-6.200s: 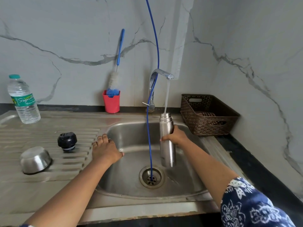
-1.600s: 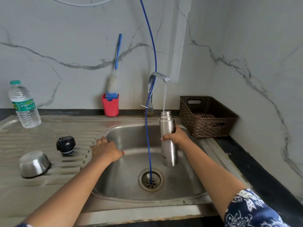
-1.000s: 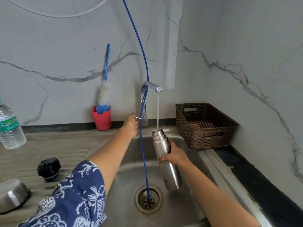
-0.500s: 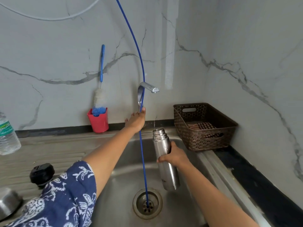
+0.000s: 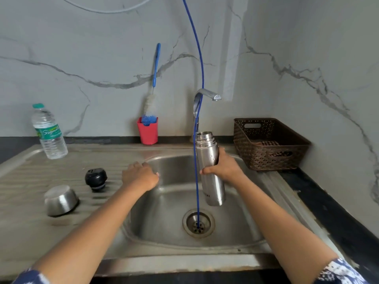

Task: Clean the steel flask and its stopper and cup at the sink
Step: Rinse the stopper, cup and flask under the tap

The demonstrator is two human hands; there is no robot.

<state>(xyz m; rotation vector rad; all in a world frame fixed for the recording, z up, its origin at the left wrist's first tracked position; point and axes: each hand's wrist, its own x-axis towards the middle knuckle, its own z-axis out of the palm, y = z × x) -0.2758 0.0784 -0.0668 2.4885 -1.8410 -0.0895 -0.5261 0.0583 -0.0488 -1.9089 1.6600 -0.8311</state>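
The right hand (image 5: 222,170) gripped the flask (image 5: 214,189) round its middle. The thumb lay across the near side and the fingers wrapped behind, so the grasp was closed tight on the steel body. The flask stood nearly upright, mouth open and uppermost. It hung above the basin of the sink (image 5: 164,245), below the tap (image 5: 206,94), with its base clear of the drain (image 5: 198,222). A blue hose (image 5: 197,181) ran down just beside the flask, on its left, into the drain.

The left hand (image 5: 139,177) rested palm down on the sink's left rim. Its fingers were loosely bent over the edge and held nothing.

The stopper (image 5: 96,179) stood on the drainboard, near the left hand but apart from it. The cup (image 5: 61,200) lay mouth down further left, also on the drainboard. At the back a bottle (image 5: 49,132) stood on the left, and a brush (image 5: 152,89) stood in a red holder (image 5: 148,131) against the wall. A basket (image 5: 270,158) sat on the right.
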